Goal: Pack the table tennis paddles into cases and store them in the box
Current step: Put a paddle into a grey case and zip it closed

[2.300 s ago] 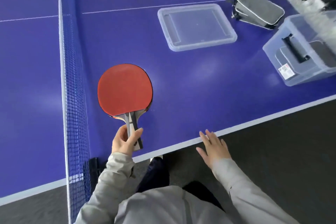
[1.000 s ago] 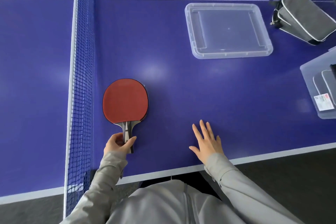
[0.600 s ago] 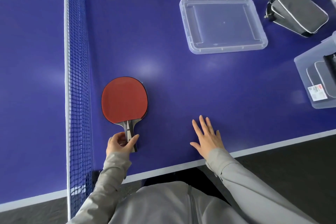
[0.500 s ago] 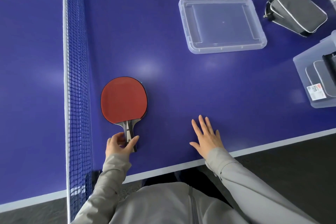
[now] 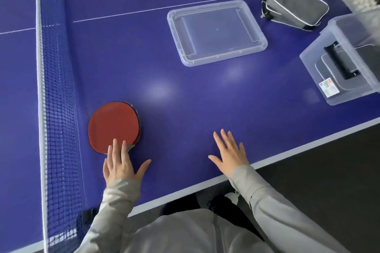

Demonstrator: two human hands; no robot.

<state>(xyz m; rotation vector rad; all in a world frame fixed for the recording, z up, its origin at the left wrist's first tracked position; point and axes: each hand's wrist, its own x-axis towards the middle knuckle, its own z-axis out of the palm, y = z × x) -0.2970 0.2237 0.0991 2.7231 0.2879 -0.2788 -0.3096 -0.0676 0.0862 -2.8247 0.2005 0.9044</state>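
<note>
Now left hand [image 5: 120, 165] has released paddle [image 5: 113, 125], fingers flat over its handle. Right hand [image 5: 230, 154] open over desk [image 5: 185, 72]. Casing pending.

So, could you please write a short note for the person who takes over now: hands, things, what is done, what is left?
Left hand: open, straight fingers over the handle of the red-faced wooden paddle, flat beside the net.
Right hand: open, flat on the blue table.
Grey fabric case: on the table, right of the clear plastic lid.
Clear plastic box: lid off, a second grey case already inside.
Left: case this paddle, box it, close the box.
</note>
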